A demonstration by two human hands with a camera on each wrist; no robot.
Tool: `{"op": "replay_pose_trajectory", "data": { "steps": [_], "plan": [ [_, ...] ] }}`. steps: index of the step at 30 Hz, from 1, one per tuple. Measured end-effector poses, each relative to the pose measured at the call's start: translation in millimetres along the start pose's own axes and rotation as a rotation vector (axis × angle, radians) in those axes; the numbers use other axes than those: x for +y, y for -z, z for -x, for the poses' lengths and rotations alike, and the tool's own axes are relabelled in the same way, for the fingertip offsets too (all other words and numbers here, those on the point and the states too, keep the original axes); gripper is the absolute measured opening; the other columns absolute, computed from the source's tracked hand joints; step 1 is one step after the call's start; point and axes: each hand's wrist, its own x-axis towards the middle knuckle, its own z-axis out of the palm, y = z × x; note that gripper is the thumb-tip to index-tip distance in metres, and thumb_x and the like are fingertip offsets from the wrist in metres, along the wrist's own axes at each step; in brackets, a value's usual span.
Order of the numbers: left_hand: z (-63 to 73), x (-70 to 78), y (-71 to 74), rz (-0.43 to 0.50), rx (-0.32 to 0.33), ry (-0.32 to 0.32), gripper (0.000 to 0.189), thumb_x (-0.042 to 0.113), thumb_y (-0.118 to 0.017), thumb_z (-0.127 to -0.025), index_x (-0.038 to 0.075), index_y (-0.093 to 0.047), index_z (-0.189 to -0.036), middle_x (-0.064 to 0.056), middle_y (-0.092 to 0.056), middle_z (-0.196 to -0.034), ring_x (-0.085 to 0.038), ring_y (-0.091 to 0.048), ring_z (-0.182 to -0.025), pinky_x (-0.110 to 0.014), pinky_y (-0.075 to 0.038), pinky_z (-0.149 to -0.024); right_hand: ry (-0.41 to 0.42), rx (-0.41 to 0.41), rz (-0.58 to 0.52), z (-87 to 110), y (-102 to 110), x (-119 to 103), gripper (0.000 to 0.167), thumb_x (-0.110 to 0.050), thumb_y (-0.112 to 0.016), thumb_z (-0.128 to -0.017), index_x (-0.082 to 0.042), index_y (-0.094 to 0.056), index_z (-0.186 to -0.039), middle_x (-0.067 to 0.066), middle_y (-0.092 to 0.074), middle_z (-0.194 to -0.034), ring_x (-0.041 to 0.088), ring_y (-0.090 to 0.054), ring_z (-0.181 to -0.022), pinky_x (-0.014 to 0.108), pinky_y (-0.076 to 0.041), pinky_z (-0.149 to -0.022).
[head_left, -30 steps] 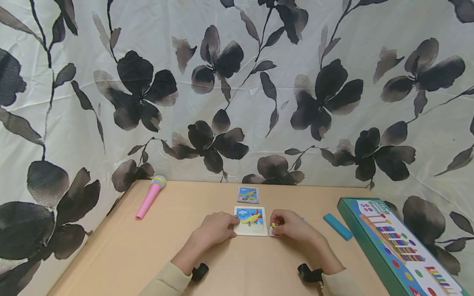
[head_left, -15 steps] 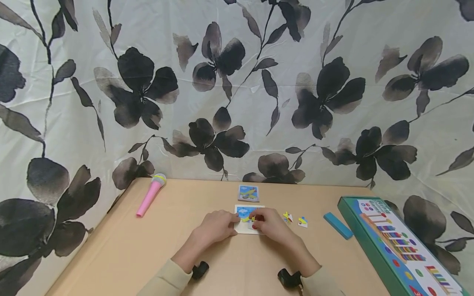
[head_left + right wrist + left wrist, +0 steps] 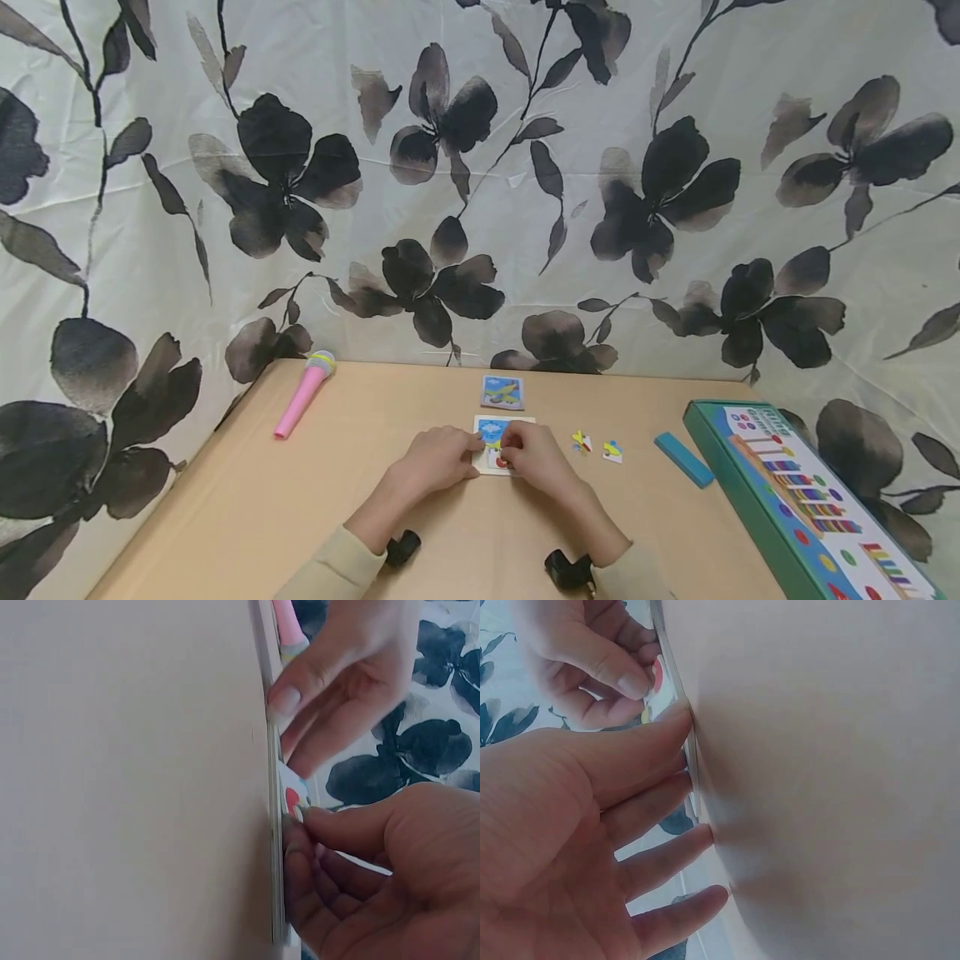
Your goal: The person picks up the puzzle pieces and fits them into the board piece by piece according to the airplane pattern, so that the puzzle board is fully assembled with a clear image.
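A small puzzle board point(image 3: 491, 427) with a white border and a blue sky picture lies on the table between the hands. My left hand point(image 3: 438, 457) rests at its left edge, thumb and fingertips touching the edge, the other fingers extended and spread. My right hand point(image 3: 542, 454) pinches a puzzle piece point(image 3: 291, 793), white with a red patch, between thumb and fingers, low over the board. That hand covers the board's right part. Two loose puzzle pieces point(image 3: 581, 442), with yellow on them, lie to its right.
Behind the board lies a smaller picture tile point(image 3: 502, 392). A pink toy microphone point(image 3: 306, 400) is at the back left. On the right are a blue bar point(image 3: 684, 459) and a large green-edged box point(image 3: 810, 500). A floral curtain point(image 3: 525, 208) hangs behind the table point(image 3: 375, 400).
My right hand has moved left from beside the board to over it, carrying the puzzle piece, which uncovers the two loose pieces. My left hand stays at the board's left edge.
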Motion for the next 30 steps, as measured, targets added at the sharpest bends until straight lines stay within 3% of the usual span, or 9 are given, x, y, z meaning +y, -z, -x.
{"op": "replay_pose_trajectory", "data": {
  "steps": [6,11,15,22,30],
  "plan": [
    [-0.6,-2.4,-2.5,-0.010,0.011,0.002,0.039,0.027,-0.079,-0.083,0.020,-0.074,-0.121,0.002,-0.069,-0.130,-0.025,-0.070,-0.098,-0.032,-0.046,-0.059,0.023,0.008,0.066,-2.6,-7.9,-5.1,0.010,-0.002,-0.069,-0.085,-0.008,-0.066,-0.078,-0.003,-0.057,-0.068,0.010,-0.049,-0.065,0.020,-0.040,-0.057],
    [-1.2,-2.6,-3.8,-0.002,0.011,0.004,0.038,0.027,-0.079,-0.083,0.020,-0.074,-0.120,0.001,-0.070,-0.129,-0.023,-0.070,-0.092,-0.031,-0.045,-0.057,0.022,-0.015,0.056,-3.8,-9.8,-3.5,0.009,-0.001,-0.069,-0.084,-0.008,-0.067,-0.078,-0.003,-0.057,-0.068,0.010,-0.050,-0.066,0.019,-0.040,-0.057],
    [-0.9,-2.2,-3.1,-0.003,0.012,-0.001,0.038,0.027,-0.079,-0.083,0.020,-0.074,-0.120,0.001,-0.070,-0.128,-0.026,-0.071,-0.096,-0.035,-0.048,-0.060,-0.001,-0.065,0.029,-3.4,-6.5,-3.6,0.008,-0.006,-0.074,-0.083,-0.007,-0.067,-0.083,-0.001,-0.057,-0.070,0.011,-0.050,-0.066,0.020,-0.039,-0.057],
    [-0.7,-2.0,-1.2,0.007,0.007,0.001,0.038,0.027,-0.078,-0.084,0.019,-0.074,-0.120,0.000,-0.070,-0.129,-0.026,-0.071,-0.100,-0.036,-0.050,-0.062,-0.007,-0.165,-0.002,-0.3,1.5,-8.5,0.022,-0.006,-0.082,-0.076,-0.004,-0.067,-0.091,0.002,-0.056,-0.075,0.014,-0.050,-0.071,0.020,-0.040,-0.058],
    [-1.7,-2.3,-1.5,0.002,0.003,0.003,0.039,0.026,-0.078,-0.084,0.019,-0.073,-0.122,-0.001,-0.070,-0.127,-0.020,-0.068,-0.089,-0.031,-0.045,-0.058,0.008,-0.114,0.026,-0.2,-1.7,-9.9,0.016,-0.005,-0.077,-0.081,-0.004,-0.067,-0.093,0.002,-0.057,-0.074,0.013,-0.050,-0.069,0.020,-0.039,-0.058]
  ]
}}
